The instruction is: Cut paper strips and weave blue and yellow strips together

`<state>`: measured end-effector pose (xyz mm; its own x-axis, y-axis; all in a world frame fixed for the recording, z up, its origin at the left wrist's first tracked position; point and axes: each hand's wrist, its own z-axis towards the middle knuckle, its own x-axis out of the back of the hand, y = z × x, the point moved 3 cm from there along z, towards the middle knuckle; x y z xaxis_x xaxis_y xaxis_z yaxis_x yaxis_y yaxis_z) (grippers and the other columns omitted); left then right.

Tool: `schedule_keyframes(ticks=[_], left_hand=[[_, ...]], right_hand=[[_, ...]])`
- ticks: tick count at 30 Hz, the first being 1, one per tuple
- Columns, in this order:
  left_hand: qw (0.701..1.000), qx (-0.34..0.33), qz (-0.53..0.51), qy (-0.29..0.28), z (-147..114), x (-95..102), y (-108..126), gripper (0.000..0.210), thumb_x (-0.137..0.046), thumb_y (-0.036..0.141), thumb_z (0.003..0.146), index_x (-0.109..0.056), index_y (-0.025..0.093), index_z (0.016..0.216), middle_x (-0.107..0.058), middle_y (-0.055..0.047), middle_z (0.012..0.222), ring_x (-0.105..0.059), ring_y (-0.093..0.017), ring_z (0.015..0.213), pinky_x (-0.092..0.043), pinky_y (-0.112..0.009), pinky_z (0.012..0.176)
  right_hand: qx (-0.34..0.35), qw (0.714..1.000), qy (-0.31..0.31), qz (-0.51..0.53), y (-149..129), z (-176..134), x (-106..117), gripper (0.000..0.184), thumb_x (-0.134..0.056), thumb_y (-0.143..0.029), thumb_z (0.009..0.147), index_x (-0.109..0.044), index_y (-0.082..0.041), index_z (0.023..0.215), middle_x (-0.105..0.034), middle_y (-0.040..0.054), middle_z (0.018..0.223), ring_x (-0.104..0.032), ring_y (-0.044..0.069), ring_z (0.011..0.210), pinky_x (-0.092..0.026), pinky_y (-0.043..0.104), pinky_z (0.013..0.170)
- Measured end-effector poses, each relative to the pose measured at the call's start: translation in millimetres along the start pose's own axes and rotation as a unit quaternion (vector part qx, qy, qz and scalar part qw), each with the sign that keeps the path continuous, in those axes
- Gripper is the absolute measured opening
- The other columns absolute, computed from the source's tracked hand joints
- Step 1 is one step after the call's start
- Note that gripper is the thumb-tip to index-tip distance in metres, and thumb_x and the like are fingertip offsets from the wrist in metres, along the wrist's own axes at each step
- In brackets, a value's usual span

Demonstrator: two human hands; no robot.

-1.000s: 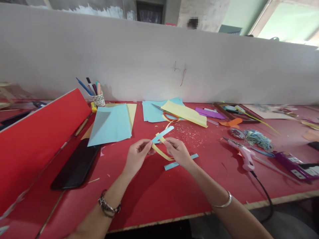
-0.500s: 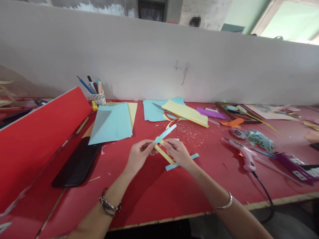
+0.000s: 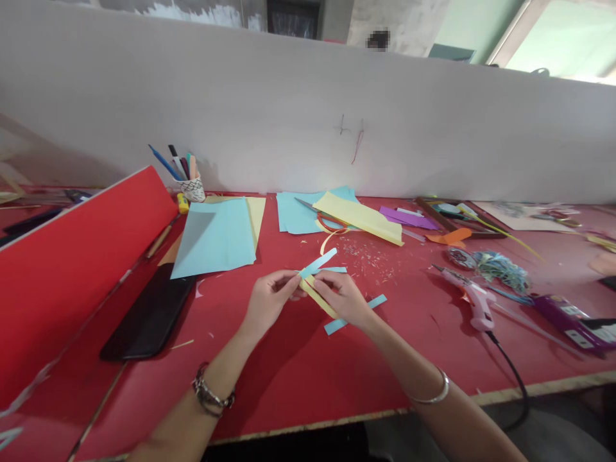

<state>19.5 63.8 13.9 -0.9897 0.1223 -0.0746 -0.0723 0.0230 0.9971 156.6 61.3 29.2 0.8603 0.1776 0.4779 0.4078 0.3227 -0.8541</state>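
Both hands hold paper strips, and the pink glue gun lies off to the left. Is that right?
Wrong side: the head view shows the pink glue gun off to the right. The left hand and right hand do hold paper strips.

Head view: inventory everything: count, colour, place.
Held strips: at least two, blue and yellow, centre
Loose strip: one, blue, centre
Paper sheets: several, blue, yellow, purple, orange, back
Scissors: one, orange handles, back centre
Scraps: many, mixed, centre
Tray: one, brown, back right
Glue gun: one, pink, right
Thread bundle: one, pale blue, right
Power strip: one, purple, right
Pen cup: one, white, back left
Slab: one, black, left
Panel: one, red, left
Table: one, red, beneath
Partition: one, white, behind
Left hand, right hand: one each, bare, centre
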Motion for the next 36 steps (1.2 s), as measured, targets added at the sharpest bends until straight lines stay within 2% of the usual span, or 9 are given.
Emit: schedule_keyframes(ticks=[10, 25, 32, 36], left_hand=[[1.0, -0.024, -0.005, 0.001, -0.7, 0.4, -1.3, 0.028, -0.062, 0.039, 0.063, -0.065, 0.014, 0.077, -0.067, -0.002, 0.062, -0.063, -0.015, 0.055, -0.053, -0.025, 0.057], [0.999, -0.028, -0.015, 0.013, -1.3, 1.0, 3.1, 0.022, -0.062, 0.033, 0.062, -0.065, 0.017, 0.076, -0.068, -0.001, 0.064, -0.063, -0.015, 0.057, -0.055, -0.028, 0.06], [0.999, -0.045, 0.01, -0.024, -0.6, -0.7, -1.6, 0.023, -0.061, 0.034, 0.065, -0.064, 0.016, 0.081, -0.068, -0.002, 0.067, -0.063, -0.016, 0.062, -0.055, -0.03, 0.063], [0.997, -0.058, 0.031, -0.029, -1.6, -0.9, -1.6, 0.019, -0.059, 0.033, 0.066, -0.061, 0.016, 0.074, -0.065, -0.001, 0.065, -0.061, -0.015, 0.06, -0.053, -0.028, 0.062]], right_hand=[[0.016, 0.999, -0.035, -0.034, -1.0, -0.7, 0.1, 0.022, -0.037, -0.028, 0.08, -0.046, -0.018, 0.062, -0.045, -0.0015, 0.06, -0.043, 0.011, 0.058, -0.033, 0.022, 0.055], [0.027, 0.997, -0.036, -0.056, -1.4, 0.2, 0.5, 0.021, -0.037, -0.024, 0.077, -0.041, -0.019, 0.057, -0.041, -0.003, 0.055, -0.04, 0.01, 0.054, -0.032, 0.022, 0.053], [0.046, 0.997, -0.046, -0.046, -2.9, 0.3, 1.1, 0.02, -0.038, -0.02, 0.074, -0.038, -0.019, 0.054, -0.042, -0.0033, 0.053, -0.04, 0.009, 0.052, -0.033, 0.021, 0.051], [0.045, 0.996, -0.057, -0.049, -3.2, -0.4, 1.4, 0.022, -0.039, -0.02, 0.075, -0.047, -0.018, 0.055, -0.049, -0.0012, 0.055, -0.046, 0.011, 0.056, -0.037, 0.023, 0.055]])
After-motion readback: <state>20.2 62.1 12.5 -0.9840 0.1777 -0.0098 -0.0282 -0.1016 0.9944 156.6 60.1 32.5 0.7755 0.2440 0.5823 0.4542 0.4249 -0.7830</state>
